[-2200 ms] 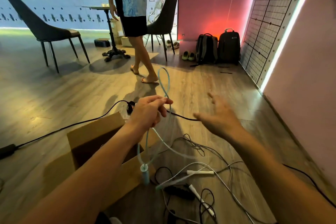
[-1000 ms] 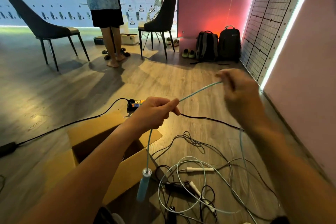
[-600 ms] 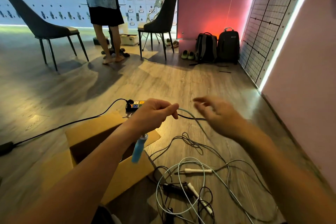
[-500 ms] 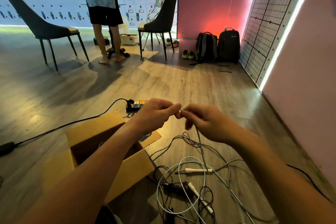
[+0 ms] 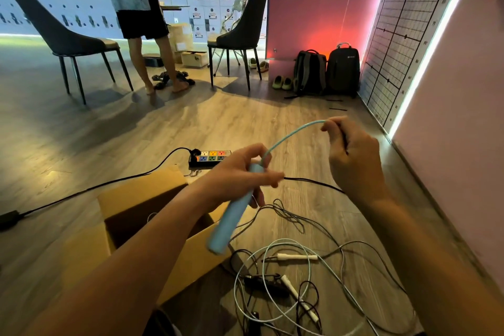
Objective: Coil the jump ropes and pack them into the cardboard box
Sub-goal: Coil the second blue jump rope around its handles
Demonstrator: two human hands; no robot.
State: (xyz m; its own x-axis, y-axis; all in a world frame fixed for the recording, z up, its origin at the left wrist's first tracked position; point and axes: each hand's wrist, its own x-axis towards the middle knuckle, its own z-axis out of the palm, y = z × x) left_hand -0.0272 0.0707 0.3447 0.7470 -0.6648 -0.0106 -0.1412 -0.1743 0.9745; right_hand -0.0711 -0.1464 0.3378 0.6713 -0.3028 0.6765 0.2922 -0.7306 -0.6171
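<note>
Slanting down-left, blue handle (image 5: pixel 231 222) fills left hand (image 5: pixel 236 179); right hand (image 5: pixel 353 162) pinches cord (image 5: pixel 289 134).

The blue handle (image 5: pixel 231 221), hanging over the right flap of the cardboard box (image 5: pixel 141 191), is blurring; the left hand (image 5: pixel 234 180) is covering its top end. The left forearm (image 5: pixel 136 267) is hiding part of the box's inside. Right of the box, the right hand (image 5: pixel 354 163) is concealing the onward run of the blue rope (image 5: pixel 287 136), and the tangled ropes (image 5: pixel 297 256) are running off the bottom edge. Beyond the box, the top edge is cutting off a standing person (image 5: pixel 141 22).
</note>
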